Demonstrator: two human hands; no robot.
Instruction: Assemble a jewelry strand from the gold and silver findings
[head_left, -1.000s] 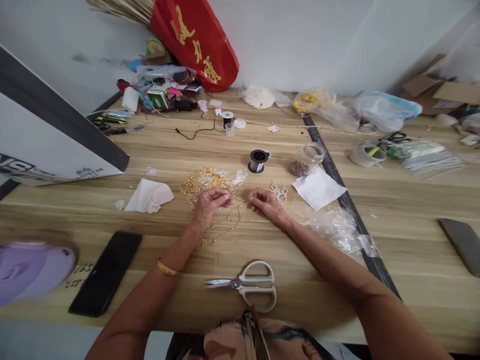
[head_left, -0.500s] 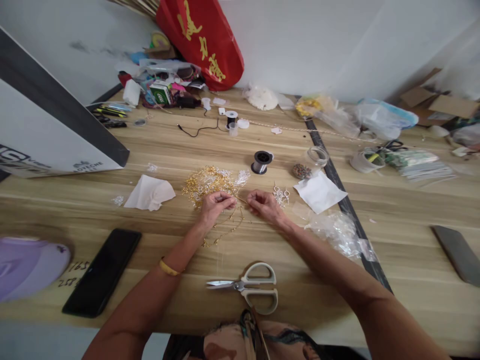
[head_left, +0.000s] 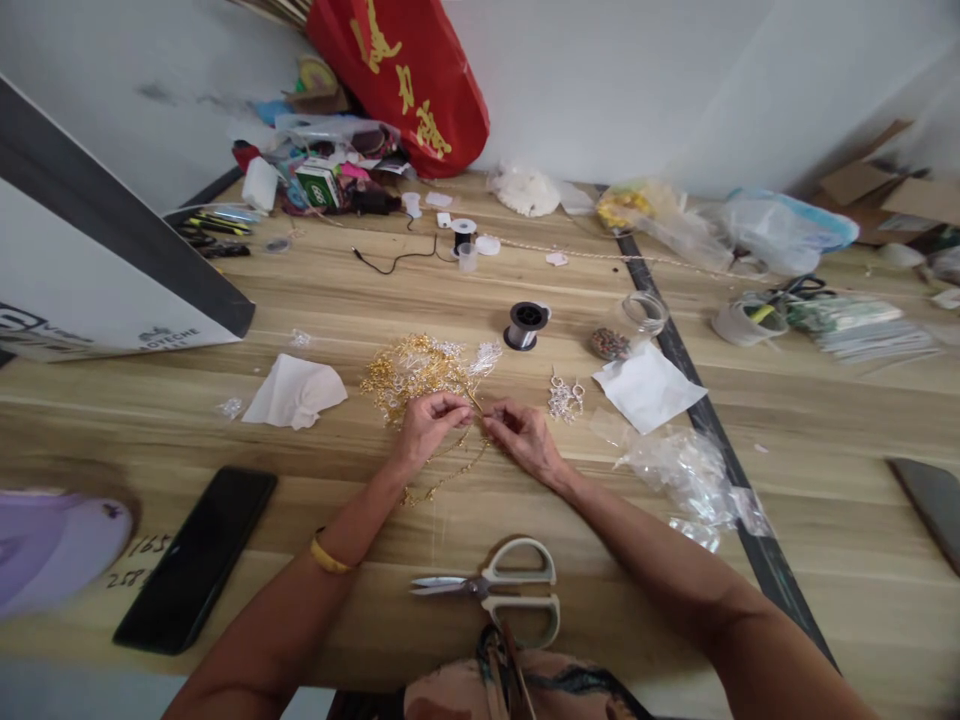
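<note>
On pale wood-grain table (head_left: pixel 675 520): thin gold beaded strand (head_left: pixel 448 474), fine and knobbly, trailing in loose curves toward the body. Pinched at its upper end by left hand (head_left: pixel 426 426), fingertips closed tight on it. Pinched just beside by right hand (head_left: pixel 525 440), thumb and forefinger closed on the same strand, tips nearly touching the left's. Lower part slack on the wood between both wrists. Just beyond the knuckles, tangled glittering heap of gold findings (head_left: pixel 411 364). Nearby: crumpled white tissue (head_left: pixel 295 392), glossy black phone (head_left: pixel 196 560), pale-handled steel scissors (head_left: pixel 495 590), round thread spool (head_left: pixel 525 325).
</note>
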